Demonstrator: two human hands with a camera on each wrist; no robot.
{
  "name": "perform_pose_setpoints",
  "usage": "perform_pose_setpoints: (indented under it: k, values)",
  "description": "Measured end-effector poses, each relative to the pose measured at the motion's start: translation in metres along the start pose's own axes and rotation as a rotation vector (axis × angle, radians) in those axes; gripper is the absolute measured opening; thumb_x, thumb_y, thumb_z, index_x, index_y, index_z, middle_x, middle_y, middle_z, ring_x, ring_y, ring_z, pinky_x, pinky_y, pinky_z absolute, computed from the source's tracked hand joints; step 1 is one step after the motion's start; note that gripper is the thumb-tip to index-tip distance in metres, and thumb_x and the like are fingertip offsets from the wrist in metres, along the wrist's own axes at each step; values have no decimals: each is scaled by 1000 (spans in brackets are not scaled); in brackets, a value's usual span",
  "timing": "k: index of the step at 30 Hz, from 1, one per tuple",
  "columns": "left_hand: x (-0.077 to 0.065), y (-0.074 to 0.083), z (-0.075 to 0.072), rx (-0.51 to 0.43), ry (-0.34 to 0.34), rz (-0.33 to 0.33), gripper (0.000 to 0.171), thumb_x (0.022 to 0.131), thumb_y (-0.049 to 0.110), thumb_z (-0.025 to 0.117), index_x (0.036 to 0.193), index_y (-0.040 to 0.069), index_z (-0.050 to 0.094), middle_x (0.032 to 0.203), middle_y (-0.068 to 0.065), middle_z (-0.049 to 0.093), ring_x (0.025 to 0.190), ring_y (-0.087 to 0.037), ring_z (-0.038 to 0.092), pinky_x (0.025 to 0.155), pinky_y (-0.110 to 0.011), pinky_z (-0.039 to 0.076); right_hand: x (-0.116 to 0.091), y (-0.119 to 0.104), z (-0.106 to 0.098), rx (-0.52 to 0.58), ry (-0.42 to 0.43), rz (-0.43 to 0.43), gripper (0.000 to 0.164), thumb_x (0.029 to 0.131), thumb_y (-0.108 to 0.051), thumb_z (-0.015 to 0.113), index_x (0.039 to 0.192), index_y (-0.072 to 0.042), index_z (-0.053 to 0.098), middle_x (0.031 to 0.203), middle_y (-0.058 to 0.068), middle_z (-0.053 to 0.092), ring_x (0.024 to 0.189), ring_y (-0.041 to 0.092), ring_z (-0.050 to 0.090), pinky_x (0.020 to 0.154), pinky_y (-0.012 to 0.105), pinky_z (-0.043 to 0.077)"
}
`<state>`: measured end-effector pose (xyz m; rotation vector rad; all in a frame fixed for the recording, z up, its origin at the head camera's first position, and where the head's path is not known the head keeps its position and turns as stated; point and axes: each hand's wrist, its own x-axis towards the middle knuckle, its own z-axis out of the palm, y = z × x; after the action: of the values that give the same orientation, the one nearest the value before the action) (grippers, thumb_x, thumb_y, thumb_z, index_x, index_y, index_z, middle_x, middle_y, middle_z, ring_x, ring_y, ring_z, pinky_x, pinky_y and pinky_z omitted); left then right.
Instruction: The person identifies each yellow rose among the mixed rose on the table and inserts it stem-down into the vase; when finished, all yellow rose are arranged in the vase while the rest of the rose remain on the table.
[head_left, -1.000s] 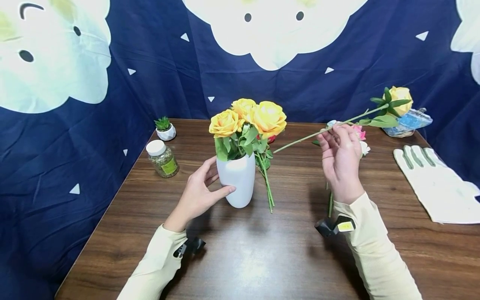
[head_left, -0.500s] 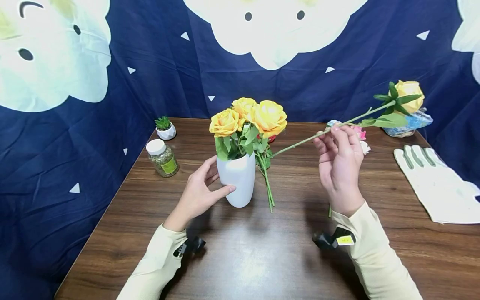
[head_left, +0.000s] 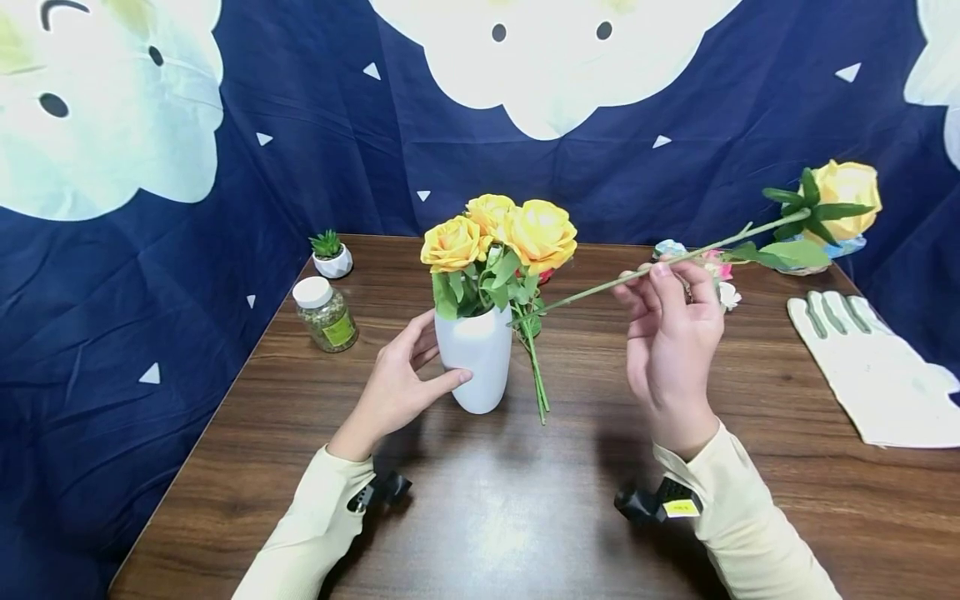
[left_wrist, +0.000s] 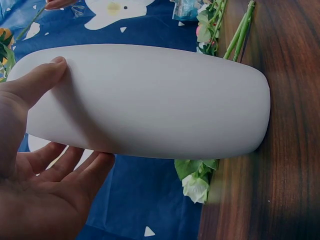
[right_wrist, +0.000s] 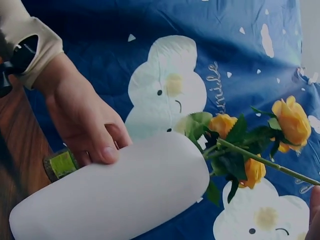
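A white vase [head_left: 480, 362] stands on the table with several yellow roses [head_left: 538, 236] in it. My left hand [head_left: 405, 383] grips the vase from its left side, thumb across the front and fingers curled behind. To the right, my right hand [head_left: 671, 333] pinches the green stem [head_left: 600, 287] of another yellow rose [head_left: 847, 200] between thumb and fingers. That rose lies nearly level in the air, its bloom out to the right. The stem's free end is close to the vase rim; in the right wrist view the stem tip [right_wrist: 220, 141] appears beside the vase mouth.
Loose green stems [head_left: 537, 375] lie just right of the vase. Pink and white flowers [head_left: 727, 293] lie behind my right hand. A lidded jar [head_left: 326, 317] and small potted succulent [head_left: 330, 257] stand at left. White gloves [head_left: 877, 367] lie at right on the wooden table [head_left: 285, 450].
My right hand has moved slightly left and toward me, and the rose stem's end has come left to the vase rim. The rose's bloom has swung right. My left hand stays on the vase.
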<state>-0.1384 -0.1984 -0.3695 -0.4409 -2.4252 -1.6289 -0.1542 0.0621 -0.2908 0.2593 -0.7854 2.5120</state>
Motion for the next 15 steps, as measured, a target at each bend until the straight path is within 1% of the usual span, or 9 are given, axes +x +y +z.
perform_pose_setpoints:
  k: [3, 5, 9, 15]
  values:
    - [0, 0, 0, 0, -1, -1, 82, 81, 4, 87, 151, 1, 46, 139, -21, 62, 127, -32, 63, 107, -36, 53, -6, 1, 1, 67, -22, -17, 12, 98, 18, 52, 96, 7, 56, 82, 17, 66, 67, 22, 71, 62, 30, 64]
    - [-1, 0, 0, 0, -1, -1, 82, 81, 4, 87, 151, 1, 46, 139, -20, 62, 127, -32, 63, 107, -36, 53, -10, 1, 2, 74, -38, -34, 10, 97, 18, 54, 98, 9, 56, 83, 18, 67, 68, 24, 72, 63, 32, 65]
    - [0, 0, 0, -5, 0, -1, 82, 81, 4, 88, 151, 1, 46, 139, -20, 62, 127, -31, 63, 107, -36, 53, -17, 2, 3, 46, -81, -86, 8, 95, 18, 57, 100, 12, 57, 85, 20, 68, 72, 26, 73, 66, 34, 66]
    - [0, -1, 0, -9, 3, -2, 81, 81, 3, 88, 151, 1, 46, 138, -20, 63, 127, -32, 63, 107, -35, 53, -24, 7, 5, -12, -141, -159, 8, 95, 17, 59, 100, 11, 60, 87, 18, 69, 77, 25, 74, 71, 35, 66]
